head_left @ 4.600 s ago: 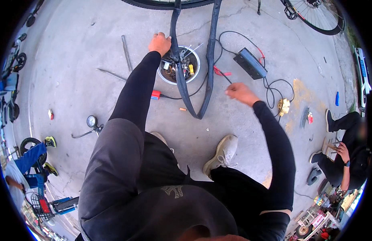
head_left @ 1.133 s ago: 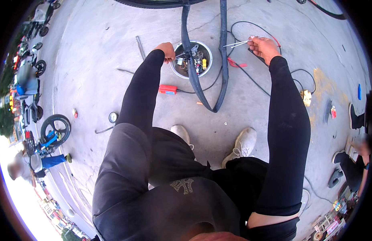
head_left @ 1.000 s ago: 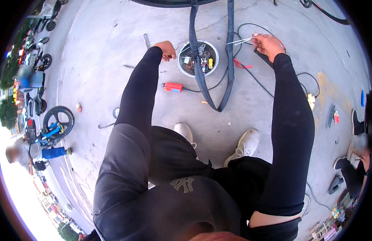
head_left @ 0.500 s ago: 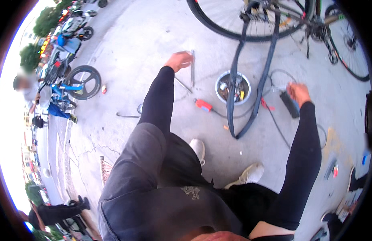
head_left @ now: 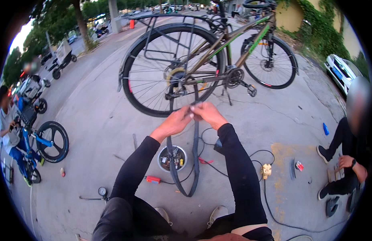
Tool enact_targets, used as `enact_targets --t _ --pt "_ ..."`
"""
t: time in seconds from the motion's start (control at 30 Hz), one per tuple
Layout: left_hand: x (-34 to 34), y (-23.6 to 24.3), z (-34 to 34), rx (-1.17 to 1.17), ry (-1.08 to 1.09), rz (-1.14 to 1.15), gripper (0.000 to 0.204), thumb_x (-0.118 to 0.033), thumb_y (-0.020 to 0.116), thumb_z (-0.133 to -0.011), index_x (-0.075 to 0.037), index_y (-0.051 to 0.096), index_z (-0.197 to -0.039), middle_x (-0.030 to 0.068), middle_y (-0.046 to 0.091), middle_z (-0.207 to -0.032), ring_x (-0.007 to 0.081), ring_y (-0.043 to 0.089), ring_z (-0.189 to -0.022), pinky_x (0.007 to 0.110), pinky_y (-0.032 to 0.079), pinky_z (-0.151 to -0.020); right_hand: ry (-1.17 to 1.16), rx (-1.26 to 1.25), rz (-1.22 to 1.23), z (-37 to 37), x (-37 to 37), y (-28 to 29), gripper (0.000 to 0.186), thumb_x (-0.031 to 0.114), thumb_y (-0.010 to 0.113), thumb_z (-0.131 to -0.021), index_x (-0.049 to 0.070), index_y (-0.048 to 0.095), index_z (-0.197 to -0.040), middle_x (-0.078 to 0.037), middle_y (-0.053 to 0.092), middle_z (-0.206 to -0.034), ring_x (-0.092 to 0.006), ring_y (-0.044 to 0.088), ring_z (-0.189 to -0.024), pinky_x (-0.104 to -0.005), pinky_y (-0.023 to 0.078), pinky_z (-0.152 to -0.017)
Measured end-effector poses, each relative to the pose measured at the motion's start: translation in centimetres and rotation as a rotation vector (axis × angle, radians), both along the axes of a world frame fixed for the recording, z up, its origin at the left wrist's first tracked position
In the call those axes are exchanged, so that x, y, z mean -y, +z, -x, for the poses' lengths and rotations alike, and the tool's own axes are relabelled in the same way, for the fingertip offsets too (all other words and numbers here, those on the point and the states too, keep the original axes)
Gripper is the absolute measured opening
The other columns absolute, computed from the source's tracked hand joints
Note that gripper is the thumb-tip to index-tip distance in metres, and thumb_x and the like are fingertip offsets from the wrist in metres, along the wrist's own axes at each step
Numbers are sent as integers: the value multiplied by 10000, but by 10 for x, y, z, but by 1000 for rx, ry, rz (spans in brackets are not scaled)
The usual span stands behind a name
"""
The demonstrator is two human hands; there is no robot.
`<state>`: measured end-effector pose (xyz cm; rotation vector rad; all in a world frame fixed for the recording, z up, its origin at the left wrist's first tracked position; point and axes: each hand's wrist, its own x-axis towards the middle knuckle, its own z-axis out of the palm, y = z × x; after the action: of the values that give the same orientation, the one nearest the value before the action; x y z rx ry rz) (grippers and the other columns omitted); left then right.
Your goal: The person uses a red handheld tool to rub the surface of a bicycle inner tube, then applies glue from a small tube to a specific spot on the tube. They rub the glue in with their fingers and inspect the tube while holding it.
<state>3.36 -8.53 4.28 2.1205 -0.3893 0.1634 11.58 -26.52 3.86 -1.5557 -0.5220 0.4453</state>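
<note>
A dark bicycle inner tube (head_left: 196,144) hangs in a long loop from the rear-axle area of a brown and green bicycle (head_left: 254,42). My left hand (head_left: 174,122) and my right hand (head_left: 210,115) meet just below the rear hub, at the loop's right strand. Both sets of fingers are closed together there and seem to pinch the tube, though slight blur hides the exact grip. Behind the lower loop stands a metal bowl (head_left: 186,161) of small parts and tools. Beside it lies a red corded hand tool (head_left: 153,179).
A gauge (head_left: 102,191) stands by my left arm. Black cables, a dark block (head_left: 219,147) and a yellow socket block (head_left: 266,171) lie on the right. One person (head_left: 342,140) sits at far right; another is with a blue bicycle (head_left: 44,141) at far left.
My view has lifted toward the bicycle. My hands, wide apart above the ground before, have come together at the hanging inner tube, and their fingers have closed.
</note>
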Motion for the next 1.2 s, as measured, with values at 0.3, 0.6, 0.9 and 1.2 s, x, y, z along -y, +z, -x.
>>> enact_targets --t 0.3,0.6,0.9,1.2 --pt "77 97 44 276 320 60 275 -131 593 -951 2 625 -1189 231 691 -891 378 699 -820 414 527 -683 -110 190 -184 54 47 95 270 240 661 -969 -22 709 -926 -21 678 -780 -76 588 -682 -232 473 -624" --pt "43 90 87 264 406 239 262 -123 561 -997 3 608 -1222 81 606 -713 98 514 -615 286 456 -575 134 56 -382 80 5 95 244 221 574 -1012 21 701 -952 -15 699 -818 -64 595 -678 -228 464 -618" --pt "40 79 93 157 271 597 286 -155 488 -1059 32 587 -1250 -2 574 -735 60 501 -691 233 432 -629 10 -18 -462 94 -12 92 192 179 636 -969 -1 688 -929 -50 689 -777 -91 589 -594 -234 446 -550" --pt "26 86 90 -24 197 764 329 -247 467 -1073 34 593 -1187 52 649 -785 37 454 -557 189 374 -515 -324 346 -511 82 -29 105 163 148 619 -996 -11 634 -965 -38 652 -747 -65 572 -585 -203 434 -520"
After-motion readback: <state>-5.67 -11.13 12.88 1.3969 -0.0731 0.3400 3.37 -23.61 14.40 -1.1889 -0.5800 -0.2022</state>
